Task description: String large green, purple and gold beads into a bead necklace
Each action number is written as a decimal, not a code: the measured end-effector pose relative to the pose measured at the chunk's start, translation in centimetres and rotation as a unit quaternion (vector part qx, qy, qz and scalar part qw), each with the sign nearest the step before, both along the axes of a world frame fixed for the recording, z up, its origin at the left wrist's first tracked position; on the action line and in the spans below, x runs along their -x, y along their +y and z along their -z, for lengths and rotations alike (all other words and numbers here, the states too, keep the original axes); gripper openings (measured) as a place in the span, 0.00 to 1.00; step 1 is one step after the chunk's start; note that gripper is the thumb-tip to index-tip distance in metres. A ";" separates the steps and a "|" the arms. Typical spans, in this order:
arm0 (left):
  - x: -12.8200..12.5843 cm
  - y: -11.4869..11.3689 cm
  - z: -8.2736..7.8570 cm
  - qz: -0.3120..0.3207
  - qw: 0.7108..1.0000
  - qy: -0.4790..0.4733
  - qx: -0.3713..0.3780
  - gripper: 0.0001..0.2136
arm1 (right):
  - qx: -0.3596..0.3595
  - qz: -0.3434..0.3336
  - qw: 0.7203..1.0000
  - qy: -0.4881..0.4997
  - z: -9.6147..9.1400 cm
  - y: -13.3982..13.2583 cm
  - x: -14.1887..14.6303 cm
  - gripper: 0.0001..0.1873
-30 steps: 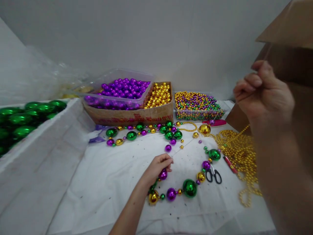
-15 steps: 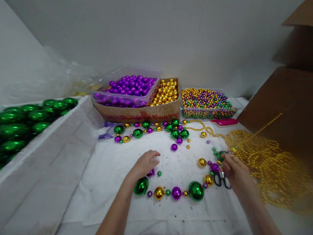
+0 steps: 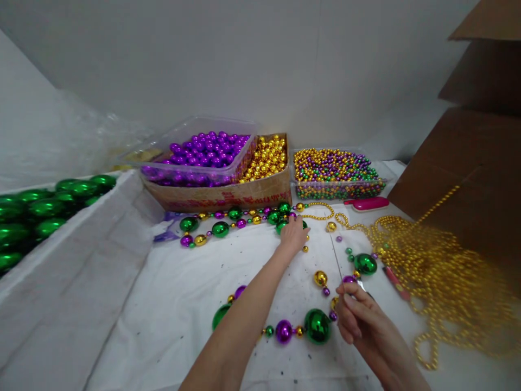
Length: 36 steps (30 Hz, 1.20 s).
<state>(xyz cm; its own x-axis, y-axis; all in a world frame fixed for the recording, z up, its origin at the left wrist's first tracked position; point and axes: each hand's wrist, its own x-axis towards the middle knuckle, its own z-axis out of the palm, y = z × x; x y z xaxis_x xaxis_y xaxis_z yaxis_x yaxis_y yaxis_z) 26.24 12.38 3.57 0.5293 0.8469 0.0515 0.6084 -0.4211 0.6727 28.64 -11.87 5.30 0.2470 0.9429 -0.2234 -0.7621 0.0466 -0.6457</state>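
At the far side of the white cloth, my left hand (image 3: 294,234) reaches over loose beads, fingers apart; its fingertips are beside large green beads (image 3: 280,227) and partly cover them. Nearer me, my right hand (image 3: 360,315) pinches a thin straight strand, a thread or wire (image 3: 336,255), which points away up the cloth. A curved row of mixed beads lies in front of me, with a large green bead (image 3: 317,326) and a purple bead (image 3: 284,332). My left forearm hides part of that row. By my right hand sit a gold bead (image 3: 321,278) and another green bead (image 3: 366,264).
Behind stand a clear tub (image 3: 191,172) of purple beads, a cardboard box (image 3: 211,198) with gold beads and a tub (image 3: 342,190) of small mixed beads. Green balls (image 3: 44,209) fill a box at left. Gold bead chains (image 3: 456,277) and a pink-handled tool (image 3: 370,203) lie right.
My left hand has moved forward and right, from the middle of the cloth to the far beads. My right hand has come left and nearer, away from the green bead, and the strand now shows.
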 end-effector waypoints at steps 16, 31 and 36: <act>6.7 -3.0 -1.2 0.048 0.864 -0.335 0.372 0.19 | 0.049 0.056 0.997 0.011 1.4 -0.5 -1.4 0.07; 11.9 -7.5 0.0 -0.118 0.518 -0.601 0.597 0.10 | 0.124 -0.052 0.952 -0.275 -1.3 -1.0 0.4 0.15; 12.6 -7.6 0.5 -0.140 0.509 -0.616 0.585 0.10 | 0.197 -0.127 0.904 -0.357 -0.9 -2.1 2.5 0.27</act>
<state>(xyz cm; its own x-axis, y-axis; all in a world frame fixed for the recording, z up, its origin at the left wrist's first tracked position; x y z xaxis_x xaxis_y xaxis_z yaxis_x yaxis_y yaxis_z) 13.69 4.79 3.07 0.5555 0.7134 -0.4271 -0.6525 0.6924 0.3080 26.10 -13.93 6.20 0.2482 0.8718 -0.4224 -0.0975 -0.4113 -0.9063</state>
